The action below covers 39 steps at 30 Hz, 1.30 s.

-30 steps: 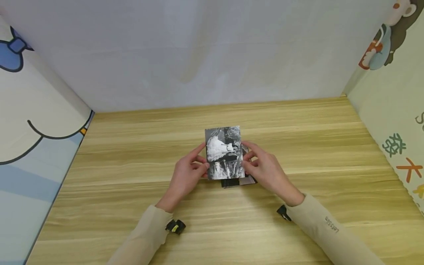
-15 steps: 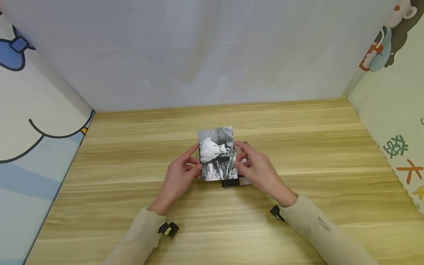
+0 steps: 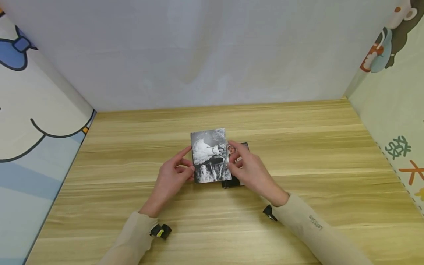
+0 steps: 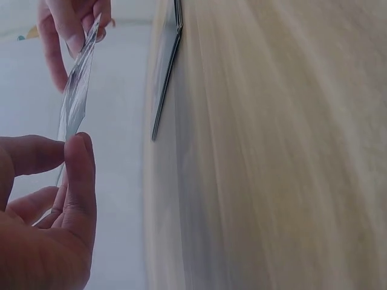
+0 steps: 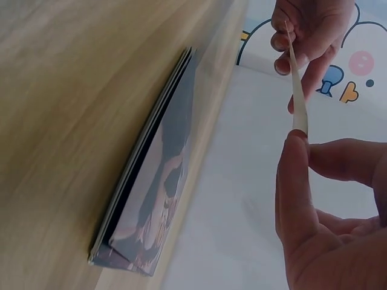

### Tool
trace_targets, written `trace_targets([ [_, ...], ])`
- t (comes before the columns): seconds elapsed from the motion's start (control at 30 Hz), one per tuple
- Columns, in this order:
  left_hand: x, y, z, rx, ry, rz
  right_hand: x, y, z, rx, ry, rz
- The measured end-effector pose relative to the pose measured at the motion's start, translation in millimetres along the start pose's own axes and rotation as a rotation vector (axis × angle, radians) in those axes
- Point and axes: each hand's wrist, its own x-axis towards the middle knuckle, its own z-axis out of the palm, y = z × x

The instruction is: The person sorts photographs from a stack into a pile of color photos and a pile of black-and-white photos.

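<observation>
A black-and-white photo card (image 3: pixel 209 156) showing a figure in a white dress is held above the table by both hands. My left hand (image 3: pixel 172 180) pinches its left edge between thumb and fingers, and my right hand (image 3: pixel 250 171) pinches the right edge. Seen from the right wrist, the card (image 5: pixel 297 90) is nearly edge-on and clear of the table. Below it and to the right lies a small stack of photo cards (image 3: pixel 243 149), partly covered by the held card and the right hand. The right wrist view shows that stack (image 5: pixel 154 181) with a coloured picture on top.
The wood-grain table (image 3: pixel 281 129) reaches back to a white cloth wall (image 3: pixel 212 55). Cartoon-printed panels stand on the left (image 3: pixel 39 92) and right (image 3: pixel 394 110). Black straps (image 3: pixel 160 231) hang at the cuffs of the beige sleeves.
Both hands have shifted left together with the held photo card. More of the stack underneath now shows to the right of the card.
</observation>
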Motion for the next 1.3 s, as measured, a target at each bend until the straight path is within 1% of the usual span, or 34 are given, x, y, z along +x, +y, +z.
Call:
trace_targets([
  [0.2,-4.2,-1.2,-6.4,0.015,0.007,-0.006,2,-4,4.4,-0.016,-0.012,-0.028],
  [0.43,-8.7,-0.1,-12.3,0.052,0.033,-0.003,2,-8,7.8,0.0,-0.037,0.008],
  [0.53,-10.7,0.7,-13.8,0.069,0.05,0.0,2,-10,9.7,0.008,-0.052,0.023],
  [0.63,-12.1,1.5,-14.8,0.064,0.068,0.003,2,-11,11.0,0.006,-0.061,0.029],
  [0.87,-13.6,3.0,-16.9,0.064,0.127,0.029,4,-15,12.9,0.003,-0.072,0.017],
  [1.0,-14.6,3.1,-18.0,0.071,0.155,0.029,6,-15,15.2,0.017,-0.093,0.009],
  [1.3,-19.3,0.8,-23.7,0.118,0.165,0.018,6,-18,22.8,0.0,-0.105,0.038],
])
